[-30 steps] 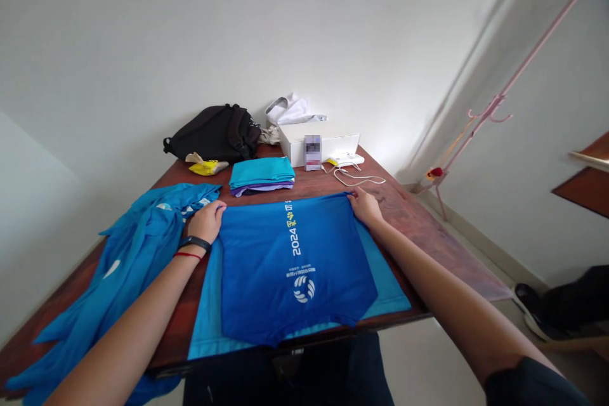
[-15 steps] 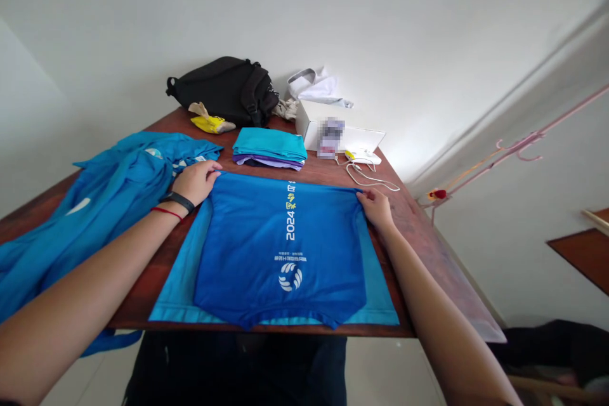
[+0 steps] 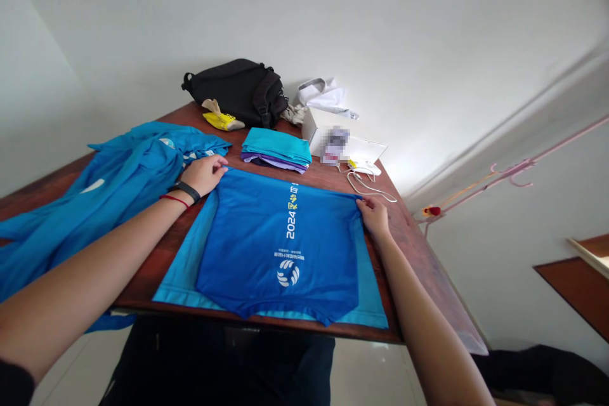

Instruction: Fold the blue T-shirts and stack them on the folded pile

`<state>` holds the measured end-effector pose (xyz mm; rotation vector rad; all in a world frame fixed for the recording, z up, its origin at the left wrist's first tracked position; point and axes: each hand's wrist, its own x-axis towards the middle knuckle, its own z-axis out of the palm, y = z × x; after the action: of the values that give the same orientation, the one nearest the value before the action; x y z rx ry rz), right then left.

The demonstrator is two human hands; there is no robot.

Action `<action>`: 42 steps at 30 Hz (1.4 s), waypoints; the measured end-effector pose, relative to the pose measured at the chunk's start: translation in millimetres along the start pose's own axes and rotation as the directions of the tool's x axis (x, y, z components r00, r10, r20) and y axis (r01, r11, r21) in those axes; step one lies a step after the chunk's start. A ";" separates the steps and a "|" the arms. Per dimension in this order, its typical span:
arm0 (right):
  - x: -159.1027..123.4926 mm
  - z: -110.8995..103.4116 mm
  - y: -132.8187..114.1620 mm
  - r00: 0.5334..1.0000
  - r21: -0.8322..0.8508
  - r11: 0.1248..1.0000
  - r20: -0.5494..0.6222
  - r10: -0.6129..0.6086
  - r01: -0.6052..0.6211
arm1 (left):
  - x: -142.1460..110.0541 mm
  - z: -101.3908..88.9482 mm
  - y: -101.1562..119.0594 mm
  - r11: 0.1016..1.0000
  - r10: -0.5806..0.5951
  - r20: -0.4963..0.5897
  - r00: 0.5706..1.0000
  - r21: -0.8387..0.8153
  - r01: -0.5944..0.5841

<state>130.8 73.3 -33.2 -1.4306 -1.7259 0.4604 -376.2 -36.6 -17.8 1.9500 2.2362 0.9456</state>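
A blue T-shirt (image 3: 280,235) with white print lies flat on the brown table (image 3: 409,247), folded over a lighter blue layer (image 3: 183,273). My left hand (image 3: 204,172) pinches the shirt's far left corner, fingers closed on the cloth. A black band and a red string circle that wrist. My right hand (image 3: 374,216) grips the far right corner in the same way.
A heap of loose blue garments (image 3: 95,193) covers the table's left side. A folded stack of teal and purple clothes (image 3: 276,147) sits behind the shirt. Further back are a black backpack (image 3: 235,89), a yellow item (image 3: 219,120), a white box (image 3: 352,146) and a white cable (image 3: 368,185).
The view has shifted slightly, so the table sits lower and more tilted. Both hands keep their hold on the shirt's far corners, which lie in the same place on the table.
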 end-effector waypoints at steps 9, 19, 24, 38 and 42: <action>-1.0 2.4 2.6 0.999 0.009 1.000 -0.038 0.016 -0.016 | 2.0 -0.6 -0.7 1.000 -0.006 -0.004 1.000 -0.027 0.006; -2.1 2.5 -8.2 0.997 -0.114 0.993 -0.080 0.004 -0.013 | -6.5 -5.9 23.5 0.996 0.077 -0.107 0.991 0.049 -0.072; -12.7 -2.4 -28.7 0.990 -0.115 0.991 -0.111 -0.081 0.068 | -18.2 -14.0 59.3 0.917 0.394 0.046 0.918 -0.086 -0.389; -31.7 14.5 -37.5 0.822 -0.339 0.884 0.563 -0.083 0.321 | -36.1 21.3 60.1 0.893 0.347 0.492 0.798 0.088 -0.442; -29.7 13.7 -36.4 0.830 -0.389 0.873 0.557 -0.033 0.295 | -36.9 20.9 60.0 0.914 0.284 0.462 0.840 0.136 -0.383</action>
<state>97.5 38.2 -25.7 -1.5411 -2.5359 0.3874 -306.4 -59.4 -21.0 2.4107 1.8449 0.2203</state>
